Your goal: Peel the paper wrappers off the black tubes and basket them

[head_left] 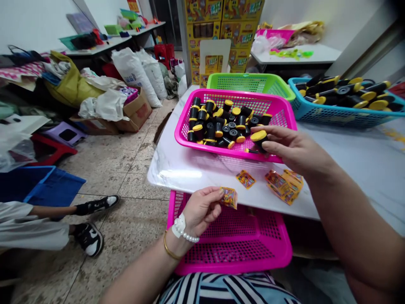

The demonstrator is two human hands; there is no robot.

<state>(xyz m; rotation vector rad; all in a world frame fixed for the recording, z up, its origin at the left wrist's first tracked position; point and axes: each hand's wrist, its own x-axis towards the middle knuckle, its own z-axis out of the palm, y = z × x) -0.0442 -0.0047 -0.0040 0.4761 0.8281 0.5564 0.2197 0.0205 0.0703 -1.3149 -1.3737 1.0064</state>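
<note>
My left hand (204, 210) pinches a small orange printed sticker (229, 197) between thumb and fingers, above the table's front edge. In my right hand (286, 145) is a black cylinder with a yellow cap (259, 136), gripped at the front right of the pink basket (236, 155). Several more black cylinders with yellow caps (218, 126) lie jumbled in that basket. One loose orange sticker (245, 179) and a small pile of orange stickers (284, 185) rest on the white table (190, 171) in front of it.
A second pink basket (234, 257) sits at my lap under the table edge. Behind stand a green basket (253, 80) and a blue basket (341, 114) full of black pieces. A seated person's legs and shoes (90, 238) are at the left.
</note>
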